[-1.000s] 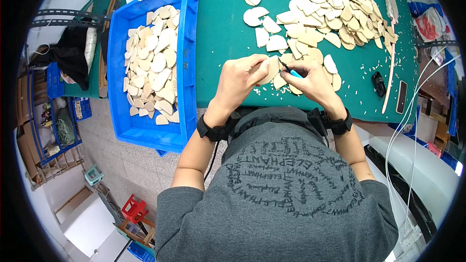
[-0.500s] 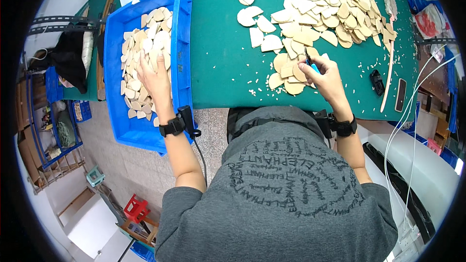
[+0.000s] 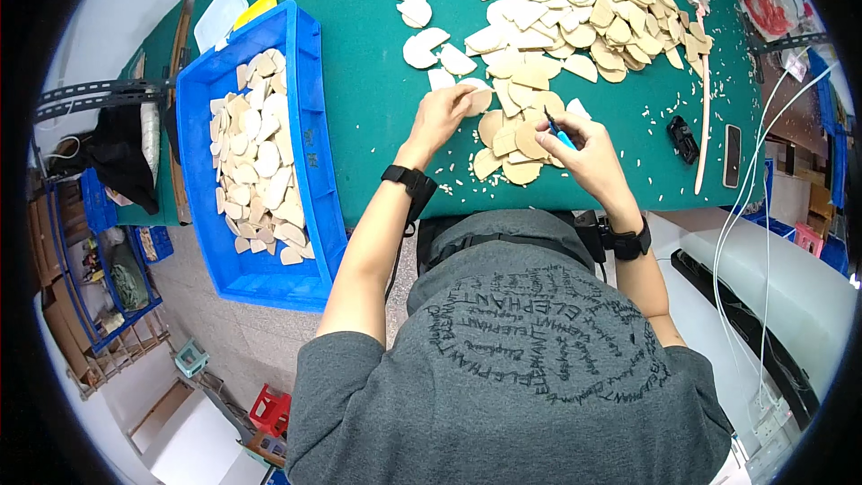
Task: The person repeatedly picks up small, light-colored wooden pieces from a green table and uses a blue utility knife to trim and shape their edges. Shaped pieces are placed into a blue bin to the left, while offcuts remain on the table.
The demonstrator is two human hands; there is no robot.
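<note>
Since half a second ago our left hand [image 3: 440,117] left the bin [image 3: 310,126] and now pinches a wood piece [image 3: 476,101] near the tabletop's front edge. Our right hand [image 3: 584,148] stays closed around a blue tool [image 3: 558,132].

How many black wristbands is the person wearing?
2. One black wristband sits on the left wrist, behind the left hand touching a pale wooden piece. The other black wristband is on the right wrist, behind the right hand holding a blue-tipped tool.

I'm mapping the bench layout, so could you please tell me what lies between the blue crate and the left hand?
In the head view, only bare green table separates the blue crate from the left hand.
</note>
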